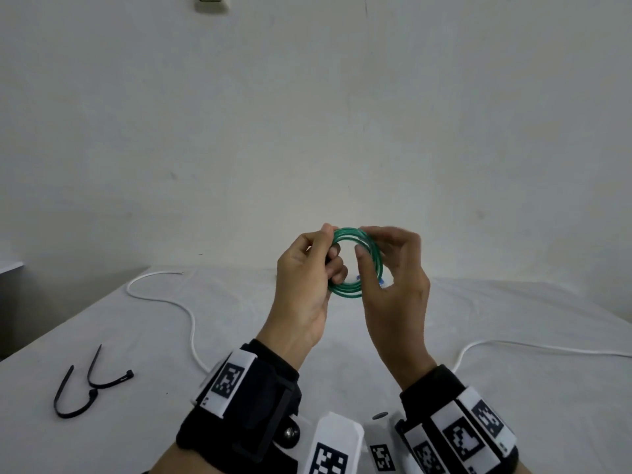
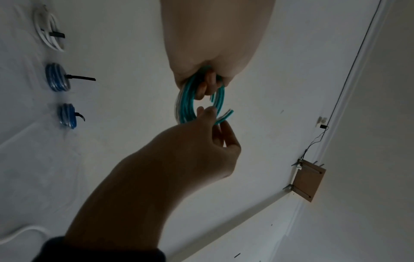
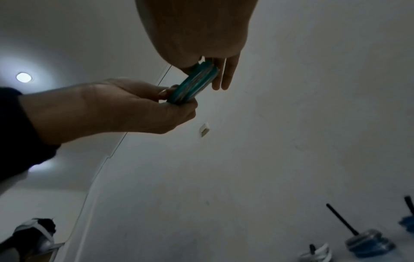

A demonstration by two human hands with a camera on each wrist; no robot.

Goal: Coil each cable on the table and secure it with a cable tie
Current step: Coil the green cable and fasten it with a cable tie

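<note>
Green cable, coiled into a ring, is gripped by the left hand and pinched by the right hand, above the table bearing two black cable ties.

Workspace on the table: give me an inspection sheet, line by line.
Surface: white table, covered in pale cloth.
Job's things: green cable coiled, held above the table, not yet tied; two black cable ties loose at the left.
Clutter: nothing seen.
Grippers: left hand grips the coil's left side; right hand pinches its right side.
Cables: white cable uncoiled on the table; white coil and two blue coils already tied.
Surroundings: plain white wall with a switch.
</note>
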